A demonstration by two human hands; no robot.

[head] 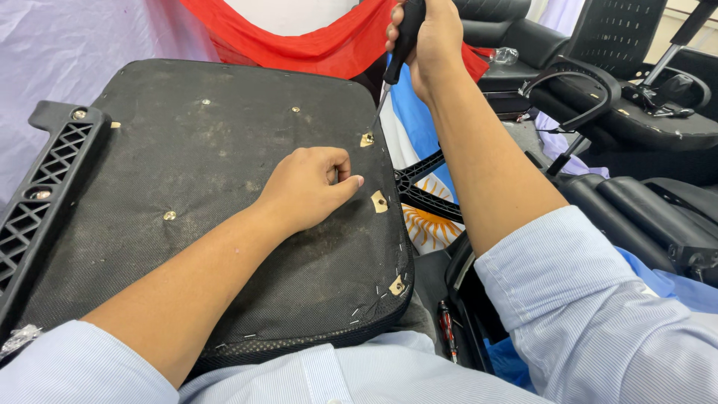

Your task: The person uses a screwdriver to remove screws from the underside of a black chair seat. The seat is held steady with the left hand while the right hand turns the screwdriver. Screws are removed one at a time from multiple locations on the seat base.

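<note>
An upturned office-chair seat [187, 150] with a dusty black fabric underside lies in front of me. My right hand [426, 37] grips the black handle of a screwdriver [396, 56], held nearly upright, its tip on a brass screw plate [367, 139] near the seat's right edge. My left hand [310, 187] rests on the fabric in a loose fist, just left of a second brass plate [380, 201]. A third plate [397, 285] sits at the near right corner. Whether the left fist holds something small is hidden.
A black lattice armrest bracket [41, 187] is fixed to the seat's left edge. Red cloth [299, 41] and a blue-white flag [419, 217] lie behind the seat. Black chair parts [636, 112] crowd the right. Another screwdriver [446, 329] lies by my lap.
</note>
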